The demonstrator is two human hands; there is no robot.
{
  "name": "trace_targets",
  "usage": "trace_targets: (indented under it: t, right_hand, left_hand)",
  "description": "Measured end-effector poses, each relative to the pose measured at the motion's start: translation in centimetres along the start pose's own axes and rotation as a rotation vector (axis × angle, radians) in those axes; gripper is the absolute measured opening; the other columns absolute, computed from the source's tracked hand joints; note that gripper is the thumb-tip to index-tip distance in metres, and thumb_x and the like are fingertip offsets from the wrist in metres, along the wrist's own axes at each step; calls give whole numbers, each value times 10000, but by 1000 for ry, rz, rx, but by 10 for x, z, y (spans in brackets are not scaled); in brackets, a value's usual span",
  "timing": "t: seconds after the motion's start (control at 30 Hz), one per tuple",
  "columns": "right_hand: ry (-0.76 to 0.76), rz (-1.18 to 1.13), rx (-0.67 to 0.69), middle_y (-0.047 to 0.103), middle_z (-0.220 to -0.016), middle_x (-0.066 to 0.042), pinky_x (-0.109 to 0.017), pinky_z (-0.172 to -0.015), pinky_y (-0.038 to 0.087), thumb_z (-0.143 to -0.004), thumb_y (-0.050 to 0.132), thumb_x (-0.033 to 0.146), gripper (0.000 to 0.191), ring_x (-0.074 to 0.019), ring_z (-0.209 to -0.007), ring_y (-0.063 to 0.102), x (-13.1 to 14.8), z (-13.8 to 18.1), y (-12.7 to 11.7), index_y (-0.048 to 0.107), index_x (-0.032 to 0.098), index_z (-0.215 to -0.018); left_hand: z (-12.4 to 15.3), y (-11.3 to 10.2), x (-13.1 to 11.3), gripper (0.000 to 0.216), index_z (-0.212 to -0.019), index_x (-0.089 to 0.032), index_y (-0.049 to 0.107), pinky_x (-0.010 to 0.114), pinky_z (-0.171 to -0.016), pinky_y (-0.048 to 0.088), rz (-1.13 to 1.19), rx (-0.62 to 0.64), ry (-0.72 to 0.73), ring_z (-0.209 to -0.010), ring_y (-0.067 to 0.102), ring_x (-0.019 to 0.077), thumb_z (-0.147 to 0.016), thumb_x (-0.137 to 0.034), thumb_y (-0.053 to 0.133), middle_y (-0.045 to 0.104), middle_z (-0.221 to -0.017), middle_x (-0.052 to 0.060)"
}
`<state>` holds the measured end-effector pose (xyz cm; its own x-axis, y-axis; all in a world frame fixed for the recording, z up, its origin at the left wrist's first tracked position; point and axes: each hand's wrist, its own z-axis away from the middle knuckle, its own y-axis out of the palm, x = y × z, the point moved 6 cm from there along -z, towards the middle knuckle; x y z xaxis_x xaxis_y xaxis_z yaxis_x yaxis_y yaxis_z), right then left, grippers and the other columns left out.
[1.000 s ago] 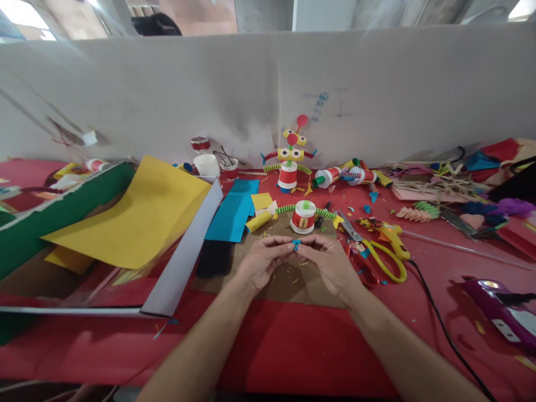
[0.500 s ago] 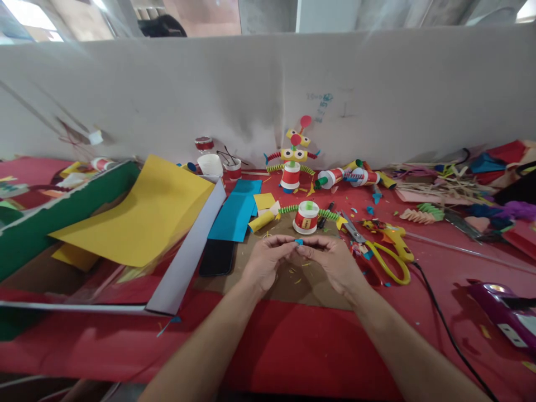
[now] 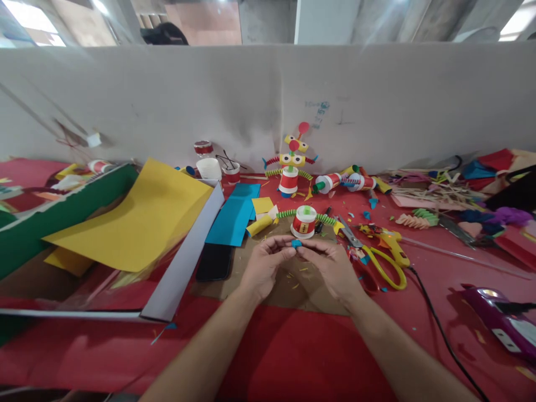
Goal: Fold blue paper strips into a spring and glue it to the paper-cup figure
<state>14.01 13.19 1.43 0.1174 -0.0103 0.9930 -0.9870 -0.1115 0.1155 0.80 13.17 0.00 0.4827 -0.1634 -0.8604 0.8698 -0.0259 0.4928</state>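
Note:
Between the fingertips of both hands is a small piece of blue paper (image 3: 296,244). My left hand (image 3: 268,262) pinches it from one side and my right hand (image 3: 329,261) from the other, above a brown cardboard sheet (image 3: 234,287). Just behind the hands stands an upside-down red and white paper cup (image 3: 304,223) with springy green folded-paper arms and yellow paper hands. Left of this cup lies a yellow paper roll (image 3: 259,225). Scissors with yellow handles (image 3: 387,271) and a yellow hot glue gun (image 3: 392,245) rest to the right of my right hand.
A box with yellow paper sheets (image 3: 138,218) fills the left side. Blue paper (image 3: 234,215) overlaps a black phone (image 3: 214,262). Cup robot figures (image 3: 288,180) stand by the white partition (image 3: 188,100). A purple power strip (image 3: 498,315) and the glue gun's cord (image 3: 435,318) lie on the right.
The view has tilted up slightly. Both hands remain together, and the blue paper piece shows a little more between the fingertips.

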Motion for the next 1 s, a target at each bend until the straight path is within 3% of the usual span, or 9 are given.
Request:
trace_targets:
  t: [0.17, 0.37, 0.57, 0.73, 1.0]
  right_hand:
    - [-140, 40, -19, 719, -908, -26, -331, -788, 517, -725, 696, 254, 198, -187, -834, 656, 3, 5, 3, 718, 243, -921]
    - [-186, 63, -22, 719, -868, -28, -340, -756, 530, -738, 688, 259, 187, -184, -795, 659, 5, 9, 5, 693, 235, -923]
    - [-298, 168, -50, 698, -896, -37, -357, -773, 520, -725, 701, 244, 143, -203, -859, 634, 20, 10, 2, 724, 259, -866]
    - [-313, 261, -86, 677, -879, -33, -331, -748, 507, -756, 682, 265, 112, -197, -852, 615, 23, 14, 1, 704, 257, -865]
    - [-211, 182, -140, 669, -844, -25, -292, -706, 499, -756, 676, 268, 124, -168, -766, 618, 8, 20, 4, 658, 215, -866]
  left_hand:
    - [2, -2, -2, 223, -821, -179, 744, 240, -770, 474, -60, -50, 52, -789, 624, 124, -604, -144, 777, 727, -823, 30]
    - [4, -2, -11, 188, -748, -189, 761, 252, -747, 487, -123, -75, 128, -796, 630, 149, -575, -118, 771, 726, -821, 39]
    - [4, -1, -15, 183, -738, -188, 755, 248, -737, 488, -123, -48, 143, -782, 626, 143, -575, -105, 761, 712, -801, 30]
    - [7, 5, -11, 146, -735, -170, 729, 254, -730, 483, -42, -25, 83, -735, 620, 134, -594, -159, 769, 700, -747, 22]
    - [11, 6, -6, 100, -734, -176, 713, 230, -724, 461, -98, -84, 183, -720, 588, 119, -637, -173, 732, 675, -734, 1]
